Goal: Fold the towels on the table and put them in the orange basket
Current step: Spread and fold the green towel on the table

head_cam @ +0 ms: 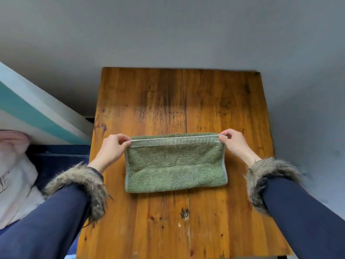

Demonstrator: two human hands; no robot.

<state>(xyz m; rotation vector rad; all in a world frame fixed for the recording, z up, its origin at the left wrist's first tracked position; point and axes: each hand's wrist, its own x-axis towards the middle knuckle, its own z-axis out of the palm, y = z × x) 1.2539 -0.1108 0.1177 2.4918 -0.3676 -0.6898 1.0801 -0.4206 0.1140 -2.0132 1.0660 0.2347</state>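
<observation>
A green towel [175,163] lies folded in a wide rectangle on the wooden table [177,101], near its middle. Its far edge shows a pale hem band. My left hand [113,148] pinches the far left corner of the towel. My right hand [233,143] pinches the far right corner. Both corners are raised slightly off the table, and the top layer stretches between my hands. The orange basket is not in view.
A grey wall stands behind and to the right of the table. To the left are a white and teal slanted panel [37,113], a pale pink and white cloth heap [15,171] and a dark blue surface [59,157]. Fur-trimmed navy sleeves cover both forearms.
</observation>
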